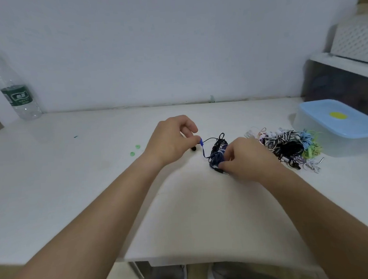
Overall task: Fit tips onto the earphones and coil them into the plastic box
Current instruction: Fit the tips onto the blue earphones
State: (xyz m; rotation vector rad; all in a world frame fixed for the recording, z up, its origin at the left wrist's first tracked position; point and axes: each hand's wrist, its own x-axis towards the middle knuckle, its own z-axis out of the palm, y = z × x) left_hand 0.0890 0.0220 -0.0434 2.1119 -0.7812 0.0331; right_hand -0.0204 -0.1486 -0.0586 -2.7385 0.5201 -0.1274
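While my left hand [172, 140] is pinching the blue plastic earbud [201, 141], my right hand [246, 157] is clutching its bundled dark-blue cord [218, 153].
I'm probably fetching one of the round green tips [138, 146] next.

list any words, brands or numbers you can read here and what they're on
Nothing reads clearly.
Water bottle, green label: white characters, too blurred to read.
Plastic box, yellow oval on its blue lid: no text can be made out.
No other writing shows.
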